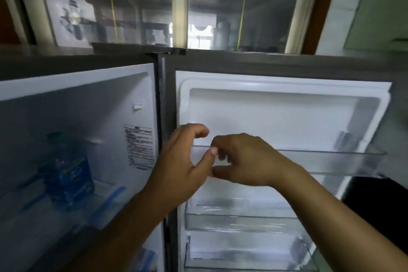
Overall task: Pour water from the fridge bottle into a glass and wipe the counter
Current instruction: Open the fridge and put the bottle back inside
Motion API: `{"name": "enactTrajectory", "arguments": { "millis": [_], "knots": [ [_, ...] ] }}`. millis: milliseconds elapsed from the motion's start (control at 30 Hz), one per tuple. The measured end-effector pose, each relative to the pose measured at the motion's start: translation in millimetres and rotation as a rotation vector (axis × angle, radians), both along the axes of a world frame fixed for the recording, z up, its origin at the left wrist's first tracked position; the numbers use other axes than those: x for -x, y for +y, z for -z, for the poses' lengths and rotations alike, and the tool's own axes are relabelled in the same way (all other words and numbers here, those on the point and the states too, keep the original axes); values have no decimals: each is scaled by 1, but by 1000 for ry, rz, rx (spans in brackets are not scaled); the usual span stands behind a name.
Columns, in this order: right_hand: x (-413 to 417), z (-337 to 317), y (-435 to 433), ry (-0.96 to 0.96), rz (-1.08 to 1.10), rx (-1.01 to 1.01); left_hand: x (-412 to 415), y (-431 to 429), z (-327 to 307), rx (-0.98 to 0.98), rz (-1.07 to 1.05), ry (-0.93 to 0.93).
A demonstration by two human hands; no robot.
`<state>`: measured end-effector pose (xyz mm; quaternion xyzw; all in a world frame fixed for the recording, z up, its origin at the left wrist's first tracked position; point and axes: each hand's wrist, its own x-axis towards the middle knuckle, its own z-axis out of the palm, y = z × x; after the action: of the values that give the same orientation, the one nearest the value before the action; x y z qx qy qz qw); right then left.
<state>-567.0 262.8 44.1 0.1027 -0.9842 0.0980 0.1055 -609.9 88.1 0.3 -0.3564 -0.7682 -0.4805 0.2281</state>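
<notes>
Head | left hand [183, 161], right hand [247, 159] loosely curled, empty | bottle [68, 174] blue-labelled, writing blurred

Your left hand [183, 161] and right hand [247, 159] were both bare. So were your 2 forearms [331, 212], uncovered all the way to the frame's bottom edge. Knuckles and tendons stood out as ridges along the back of the right hand. 1 thumbnail [213, 151], probably your left thumb's, looked trimmed short, though motion blur softened it.
</notes>
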Motion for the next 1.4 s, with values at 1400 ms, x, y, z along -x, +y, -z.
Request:
{"name": "enactTrajectory", "arguments": {
  "millis": [1400],
  "knots": [
    [-283,14,5,535,-492,955,-363,-65,-104,60,-52,9]
  ]
}}
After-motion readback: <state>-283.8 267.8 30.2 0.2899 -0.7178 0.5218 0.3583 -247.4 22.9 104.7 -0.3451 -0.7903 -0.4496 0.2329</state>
